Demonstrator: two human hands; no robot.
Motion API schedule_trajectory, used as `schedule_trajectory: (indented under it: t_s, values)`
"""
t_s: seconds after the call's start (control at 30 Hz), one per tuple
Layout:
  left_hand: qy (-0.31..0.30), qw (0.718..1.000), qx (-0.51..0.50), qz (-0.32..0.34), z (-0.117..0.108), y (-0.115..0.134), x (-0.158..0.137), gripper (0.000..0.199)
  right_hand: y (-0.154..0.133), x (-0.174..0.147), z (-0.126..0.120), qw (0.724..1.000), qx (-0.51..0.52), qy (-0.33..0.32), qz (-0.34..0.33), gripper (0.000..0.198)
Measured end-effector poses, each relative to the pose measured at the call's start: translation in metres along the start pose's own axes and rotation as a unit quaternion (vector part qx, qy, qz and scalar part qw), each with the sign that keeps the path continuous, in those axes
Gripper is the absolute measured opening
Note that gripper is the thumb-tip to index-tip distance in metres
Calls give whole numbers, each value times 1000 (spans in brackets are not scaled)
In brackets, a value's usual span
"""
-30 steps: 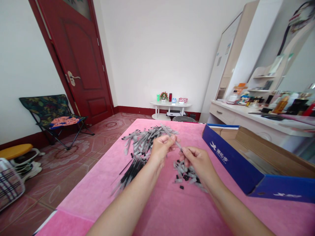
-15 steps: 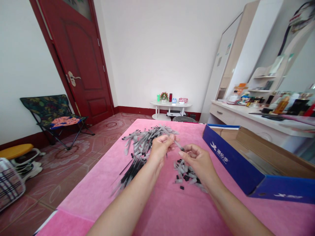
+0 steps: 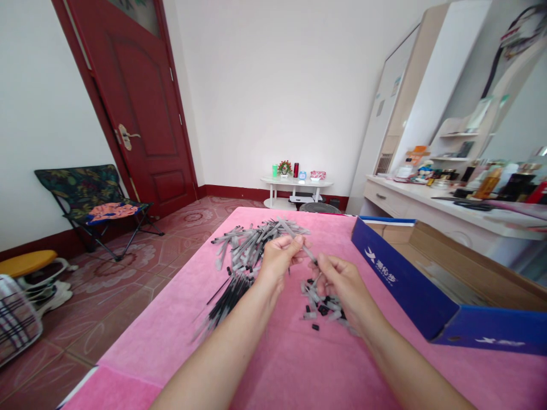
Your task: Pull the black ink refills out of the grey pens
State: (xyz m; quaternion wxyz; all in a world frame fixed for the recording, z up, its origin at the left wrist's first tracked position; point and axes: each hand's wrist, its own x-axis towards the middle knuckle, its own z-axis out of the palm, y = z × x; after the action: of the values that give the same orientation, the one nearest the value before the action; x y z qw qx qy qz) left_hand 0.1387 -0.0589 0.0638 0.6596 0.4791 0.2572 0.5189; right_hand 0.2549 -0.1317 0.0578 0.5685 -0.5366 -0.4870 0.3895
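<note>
My left hand (image 3: 280, 257) pinches a slim grey pen barrel (image 3: 308, 251), which slants down to the right with its far end over a pile. At the barrel's lower, dark end are the closed thumb and fingers of my right hand (image 3: 344, 280), partly hiding it. Beyond my left hand lies a heap of grey translucent pen barrels (image 3: 252, 242). A bundle of thin black pen refills (image 3: 231, 296) rests left of my left forearm. Under my right hand are loose clear and black pen caps (image 3: 323, 308), some hidden by the hand.
A pink cloth (image 3: 282, 359) covers the table. On the right sits a blue open cardboard box (image 3: 410, 290). Further off are a white dresser (image 3: 397, 196) with bottles, a small white table (image 3: 294, 181), and a folding chair (image 3: 96, 199) by the red door (image 3: 137, 102).
My right hand has turned slightly, its thumb shifting up along the lower end of the pen barrel. My left hand keeps its hold almost unmoved.
</note>
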Motion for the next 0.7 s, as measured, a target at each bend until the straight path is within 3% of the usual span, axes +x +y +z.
schedule_trajectory:
  t_s: [0.1,0.27,0.43,0.5,0.7]
  values:
    - [0,1000,8,1,1,0,-1,35,2,1,0,1000,2,-7,9,41]
    - [-1,1000,21,-6,1,-2,-1,36,3,2,-2,995,-63,50,-63,32]
    - [14,1000,19,-8,1,0,0,35,1,-1,1,998,46,-30,39,38]
    - [11,1000,18,-5,1,1,-1,35,3,0,2,995,75,-40,47,40]
    - [28,1000,13,-6,0,2,0,37,10,2,-1,999,-2,35,-35,30]
